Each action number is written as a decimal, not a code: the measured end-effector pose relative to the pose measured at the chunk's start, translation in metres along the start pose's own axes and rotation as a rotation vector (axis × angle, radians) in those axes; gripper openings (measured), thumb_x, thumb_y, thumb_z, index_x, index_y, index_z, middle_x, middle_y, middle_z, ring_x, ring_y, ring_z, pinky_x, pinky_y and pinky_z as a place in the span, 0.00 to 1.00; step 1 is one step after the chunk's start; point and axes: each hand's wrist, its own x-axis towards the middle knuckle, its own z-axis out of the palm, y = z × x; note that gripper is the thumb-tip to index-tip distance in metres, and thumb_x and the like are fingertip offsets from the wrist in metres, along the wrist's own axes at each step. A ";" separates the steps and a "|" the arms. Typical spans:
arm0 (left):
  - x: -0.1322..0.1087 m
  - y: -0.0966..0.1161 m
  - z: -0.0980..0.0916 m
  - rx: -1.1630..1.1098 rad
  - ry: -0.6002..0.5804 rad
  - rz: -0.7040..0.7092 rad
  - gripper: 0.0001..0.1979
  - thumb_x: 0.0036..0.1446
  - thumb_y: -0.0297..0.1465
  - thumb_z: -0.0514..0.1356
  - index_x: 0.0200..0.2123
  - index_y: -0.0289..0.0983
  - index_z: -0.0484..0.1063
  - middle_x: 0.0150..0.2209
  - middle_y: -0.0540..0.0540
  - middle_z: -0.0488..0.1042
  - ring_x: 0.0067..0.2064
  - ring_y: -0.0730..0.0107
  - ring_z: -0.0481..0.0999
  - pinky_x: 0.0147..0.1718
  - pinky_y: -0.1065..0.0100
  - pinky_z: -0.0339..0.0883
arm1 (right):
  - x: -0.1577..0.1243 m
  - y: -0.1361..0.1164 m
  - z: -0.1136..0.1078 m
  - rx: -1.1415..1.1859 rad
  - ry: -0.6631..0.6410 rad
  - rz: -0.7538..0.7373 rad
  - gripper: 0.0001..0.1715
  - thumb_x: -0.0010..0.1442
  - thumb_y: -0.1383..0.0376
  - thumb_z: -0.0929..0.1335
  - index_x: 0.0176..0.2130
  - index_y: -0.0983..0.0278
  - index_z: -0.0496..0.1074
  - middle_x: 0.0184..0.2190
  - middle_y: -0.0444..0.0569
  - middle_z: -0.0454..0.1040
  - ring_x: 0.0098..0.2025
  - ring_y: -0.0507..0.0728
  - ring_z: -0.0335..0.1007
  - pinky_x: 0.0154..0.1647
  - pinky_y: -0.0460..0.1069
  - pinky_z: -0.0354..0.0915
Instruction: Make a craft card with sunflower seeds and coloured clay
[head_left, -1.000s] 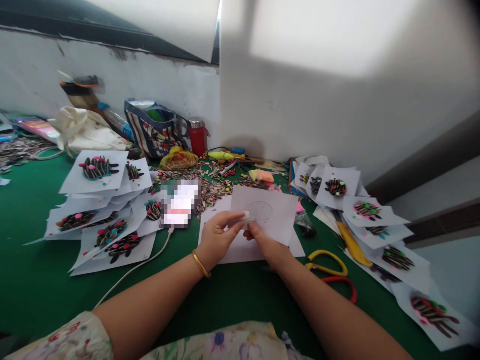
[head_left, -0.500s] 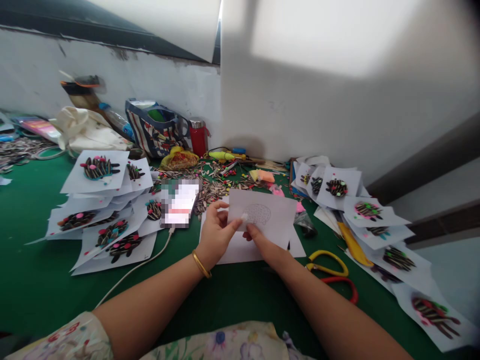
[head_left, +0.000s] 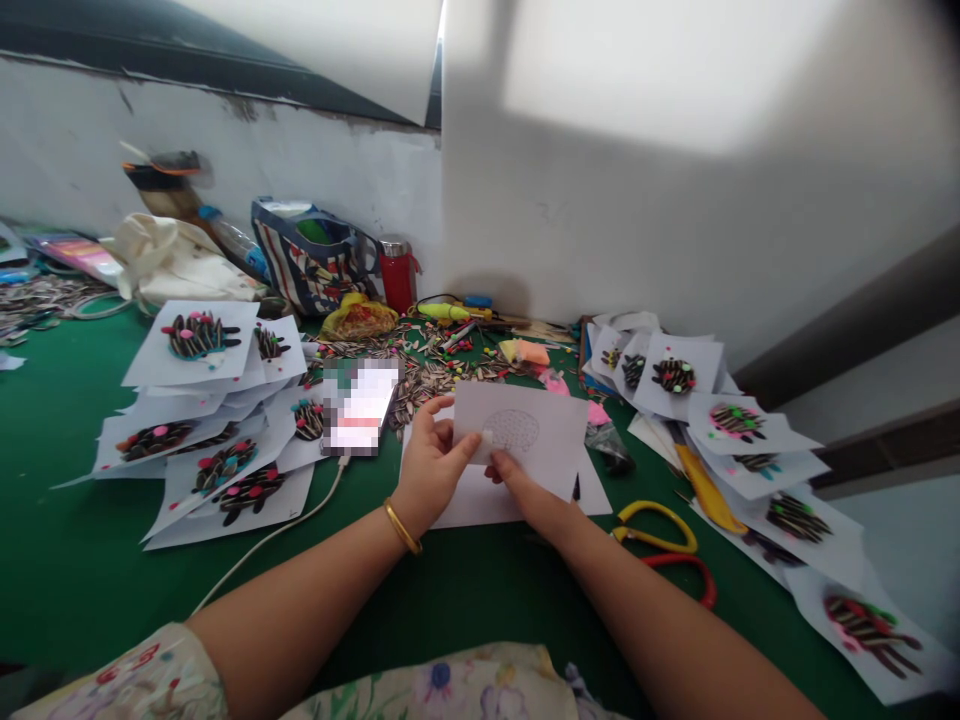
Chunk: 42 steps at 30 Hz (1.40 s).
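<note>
My left hand [head_left: 429,470] pinches the left edge of a small white paper card [head_left: 536,435] that bears a printed dotted oval outline. My right hand [head_left: 529,492] grips the same card from below, its thumb near the outline. A small whitish bit sits at my left fingertips on the card's face. The card is lifted above a larger white sheet [head_left: 469,498] lying on the green table [head_left: 90,560].
Piles of finished seed pictures lie at the left [head_left: 217,470] and right [head_left: 739,420]. Loose sunflower seeds [head_left: 431,375], a phone [head_left: 358,408] with cable, yellow scissors [head_left: 654,527], red scissors [head_left: 690,575], a red flask [head_left: 395,272] and a striped bag [head_left: 311,255] crowd the far side by the wall.
The card has shifted slightly left and down in both hands. My left fingers have slid from the card's middle onto its left edge.
</note>
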 end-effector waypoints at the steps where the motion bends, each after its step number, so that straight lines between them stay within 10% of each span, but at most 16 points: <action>1: 0.000 0.000 0.000 0.006 -0.004 0.010 0.27 0.53 0.33 0.65 0.53 0.39 0.56 0.33 0.49 0.76 0.35 0.67 0.79 0.35 0.66 0.71 | 0.000 0.000 0.000 0.003 0.007 0.000 0.24 0.59 0.45 0.65 0.34 0.63 0.75 0.32 0.50 0.76 0.36 0.58 0.72 0.45 0.55 0.67; 36: -0.002 -0.003 0.001 0.012 -0.029 -0.009 0.31 0.52 0.34 0.67 0.55 0.40 0.55 0.42 0.44 0.77 0.43 0.62 0.79 0.42 0.59 0.73 | -0.004 -0.011 0.000 -0.021 -0.049 -0.013 0.24 0.58 0.45 0.66 0.36 0.63 0.75 0.32 0.50 0.76 0.36 0.58 0.72 0.44 0.54 0.68; 42: -0.006 -0.009 -0.003 0.218 -0.055 0.212 0.28 0.57 0.33 0.63 0.58 0.42 0.58 0.44 0.45 0.76 0.42 0.66 0.77 0.45 0.60 0.70 | 0.004 0.001 -0.005 -0.004 0.098 0.077 0.27 0.57 0.42 0.65 0.32 0.61 0.76 0.32 0.49 0.78 0.37 0.59 0.73 0.47 0.55 0.66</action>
